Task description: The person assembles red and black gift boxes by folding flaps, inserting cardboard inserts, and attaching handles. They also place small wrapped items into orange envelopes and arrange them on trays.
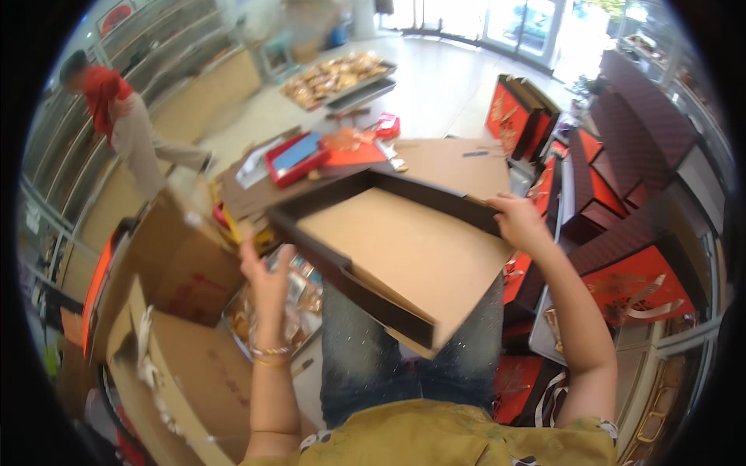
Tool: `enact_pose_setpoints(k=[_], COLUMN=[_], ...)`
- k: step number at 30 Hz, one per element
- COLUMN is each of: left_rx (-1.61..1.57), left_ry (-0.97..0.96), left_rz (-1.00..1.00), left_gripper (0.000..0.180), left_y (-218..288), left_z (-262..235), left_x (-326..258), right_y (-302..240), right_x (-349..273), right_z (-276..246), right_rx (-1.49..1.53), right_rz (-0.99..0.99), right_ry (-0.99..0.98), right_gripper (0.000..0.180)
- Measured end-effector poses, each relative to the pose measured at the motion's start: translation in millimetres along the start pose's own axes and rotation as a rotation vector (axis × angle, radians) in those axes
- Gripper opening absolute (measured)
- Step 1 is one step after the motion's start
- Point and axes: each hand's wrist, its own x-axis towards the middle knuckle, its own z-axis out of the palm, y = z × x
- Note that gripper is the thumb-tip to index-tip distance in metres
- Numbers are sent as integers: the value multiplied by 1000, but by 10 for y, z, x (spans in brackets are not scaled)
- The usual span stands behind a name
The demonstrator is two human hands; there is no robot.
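A shallow dark-brown box (412,237) with a tan cardboard inside is held tilted above my lap. Its near right side has no dark wall showing, and the tan sheet runs out to that edge. My right hand (519,221) grips the box at its far right corner, thumb on top and the other fingers partly hidden. My left hand (266,281) is raised beside the left wall, fingers and thumb spread, holding nothing. Whether it brushes the box I cannot tell. Beyond the box, a worktable covered with cardboard (454,165) carries a red box with a blue insert (298,159).
On my left stands a large open cardboard carton (198,373), near a container of wrapped items (301,299). Red and dark gift boxes (637,287) are stacked on my right. Farther off are a tray of packaged goods (338,78) and a person in red (116,109) by shelves.
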Motion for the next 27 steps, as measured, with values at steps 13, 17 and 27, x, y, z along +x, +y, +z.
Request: enact_pose_setpoints(k=[13, 17, 27], left_rx=[473, 556, 467], left_ry=[-836, -871, -1068], left_rz=[708, 563, 958], left_gripper=[86, 78, 24], left_y=[687, 843, 884], left_z=[-102, -285, -106], left_x=[-62, -118, -97], right_y=[-986, -1182, -969], right_x=[-810, -1221, -1996], right_z=[-410, -544, -456], right_rx=[309, 353, 982], right_rz=[54, 150, 337], right_ry=[125, 122, -140], right_gripper=[48, 49, 51])
